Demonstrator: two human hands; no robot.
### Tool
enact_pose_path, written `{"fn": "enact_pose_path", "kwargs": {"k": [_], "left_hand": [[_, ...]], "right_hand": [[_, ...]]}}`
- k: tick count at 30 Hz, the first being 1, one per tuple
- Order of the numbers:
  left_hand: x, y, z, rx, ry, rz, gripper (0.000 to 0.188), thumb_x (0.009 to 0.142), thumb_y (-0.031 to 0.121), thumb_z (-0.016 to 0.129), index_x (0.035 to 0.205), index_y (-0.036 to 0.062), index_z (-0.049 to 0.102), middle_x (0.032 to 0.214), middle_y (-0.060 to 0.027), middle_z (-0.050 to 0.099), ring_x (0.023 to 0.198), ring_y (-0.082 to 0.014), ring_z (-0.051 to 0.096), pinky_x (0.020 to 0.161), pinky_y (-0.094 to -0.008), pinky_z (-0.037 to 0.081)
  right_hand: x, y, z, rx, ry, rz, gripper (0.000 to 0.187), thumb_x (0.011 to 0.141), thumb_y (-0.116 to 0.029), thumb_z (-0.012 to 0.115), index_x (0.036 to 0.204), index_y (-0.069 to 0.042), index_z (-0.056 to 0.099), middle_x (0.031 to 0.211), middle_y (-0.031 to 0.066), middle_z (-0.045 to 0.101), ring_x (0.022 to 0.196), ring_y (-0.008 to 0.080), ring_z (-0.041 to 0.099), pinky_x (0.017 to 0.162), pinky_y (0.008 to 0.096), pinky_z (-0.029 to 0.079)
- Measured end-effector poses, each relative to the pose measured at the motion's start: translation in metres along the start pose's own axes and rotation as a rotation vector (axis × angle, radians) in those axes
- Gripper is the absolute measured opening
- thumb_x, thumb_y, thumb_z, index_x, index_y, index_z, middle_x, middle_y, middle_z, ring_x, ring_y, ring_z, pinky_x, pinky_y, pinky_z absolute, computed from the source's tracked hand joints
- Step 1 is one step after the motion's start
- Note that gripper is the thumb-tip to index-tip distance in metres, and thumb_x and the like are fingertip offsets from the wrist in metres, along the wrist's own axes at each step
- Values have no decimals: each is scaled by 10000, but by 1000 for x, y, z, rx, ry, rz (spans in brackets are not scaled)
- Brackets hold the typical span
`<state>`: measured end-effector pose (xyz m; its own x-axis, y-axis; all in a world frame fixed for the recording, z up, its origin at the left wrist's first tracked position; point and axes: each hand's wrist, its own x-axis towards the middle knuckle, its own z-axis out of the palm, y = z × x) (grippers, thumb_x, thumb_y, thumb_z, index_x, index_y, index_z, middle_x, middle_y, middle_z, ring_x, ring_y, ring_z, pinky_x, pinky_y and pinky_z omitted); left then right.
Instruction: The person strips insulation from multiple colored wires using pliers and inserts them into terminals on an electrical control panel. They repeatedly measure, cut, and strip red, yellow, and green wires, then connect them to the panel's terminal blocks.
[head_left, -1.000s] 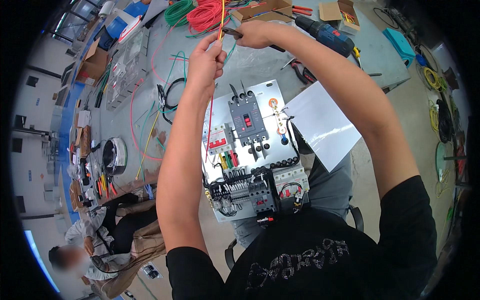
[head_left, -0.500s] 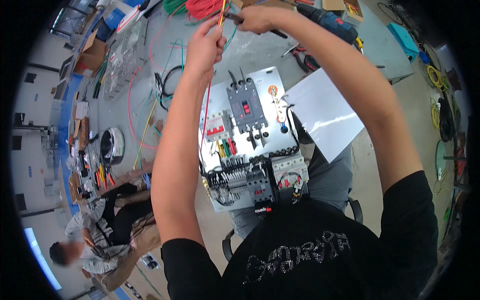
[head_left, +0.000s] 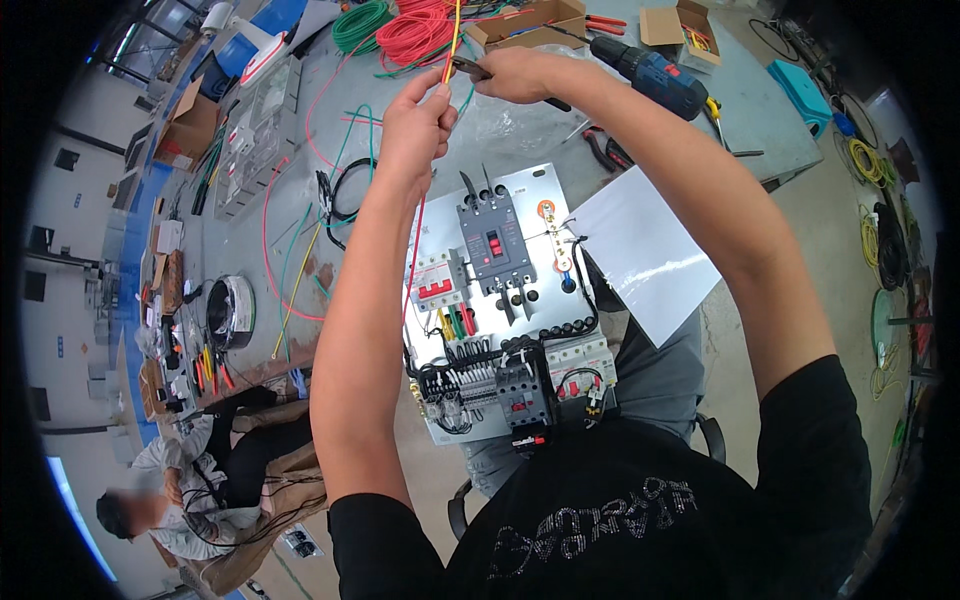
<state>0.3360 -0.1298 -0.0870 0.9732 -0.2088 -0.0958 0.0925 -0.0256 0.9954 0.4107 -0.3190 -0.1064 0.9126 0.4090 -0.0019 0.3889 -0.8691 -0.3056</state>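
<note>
Near the table's far side, my left hand [head_left: 414,128] is closed around a red wire and a yellow wire [head_left: 455,40], which run upward past my fingers. The red one also trails down along my forearm toward the metal mounting plate [head_left: 535,185]. My right hand [head_left: 518,74] is closed on dark-handled pliers [head_left: 469,68], whose jaws are at the wires just above my left fingers; whether they grip them I cannot tell. Below, the plate leans across my lap with a large grey circuit breaker [head_left: 495,240], a smaller breaker with red levers [head_left: 435,285] and a contactor [head_left: 518,390].
Red wire coils [head_left: 415,35], a green wire coil [head_left: 360,27] and an open cardboard box [head_left: 530,22] lie at the back. A cordless drill [head_left: 655,78] sits at right, above a white sheet [head_left: 645,255]. At lower left another person [head_left: 200,480] sits holding dark cables.
The view has shifted slightly, so the table and plate appear a little lower. Both hands keep their hold on the wires and the pliers, close together.
</note>
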Motion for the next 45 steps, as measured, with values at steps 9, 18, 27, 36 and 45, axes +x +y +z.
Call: {"fn": "enact_pose_path", "kwargs": {"k": [9, 18, 27, 36, 45], "left_hand": [[1, -1, -1, -20, 2, 11, 356, 1016, 182, 570, 1361, 96, 570, 679, 41, 500, 507, -23, 335, 454, -216, 238], [0, -3, -1, 17, 35, 46, 391, 1017, 189, 581, 1395, 95, 552, 685, 36, 507, 519, -23, 338, 468, -215, 247], [2, -3, -11, 50, 55, 75, 378, 1011, 207, 601, 1371, 93, 579, 680, 40, 510, 511, -15, 360, 453, -203, 257], [19, -11, -19, 114, 7, 34, 317, 1021, 225, 581, 1299, 77, 615, 683, 47, 522, 504, -16, 370, 440, -200, 253], [-10, 30, -72, -28, 13, 85, 291, 1055, 249, 530, 1257, 59, 619, 709, 58, 492, 499, -7, 308, 449, -186, 237]], "right_hand": [[-11, -7, -7, 46, -12, 50, 394, 946, -374, 559, 1092, -35, 697, 967, 220, 706, 942, 397, 678, 865, 481, 513], [-13, 3, -1, 94, 64, -56, 396, 889, -355, 590, 1088, -29, 696, 981, 196, 708, 928, 366, 668, 860, 433, 519], [-22, 9, -3, 190, 116, -40, 441, 873, -380, 650, 1120, -16, 671, 927, 144, 703, 864, 320, 657, 795, 403, 506], [-15, 20, 25, 393, 285, -13, 453, 858, -446, 664, 831, 5, 635, 787, 199, 679, 757, 373, 653, 724, 459, 505], [-30, 0, 24, 1027, 197, 75, 249, 947, -263, 679, 909, -18, 653, 660, 6, 557, 581, 104, 565, 538, 279, 460]]}}
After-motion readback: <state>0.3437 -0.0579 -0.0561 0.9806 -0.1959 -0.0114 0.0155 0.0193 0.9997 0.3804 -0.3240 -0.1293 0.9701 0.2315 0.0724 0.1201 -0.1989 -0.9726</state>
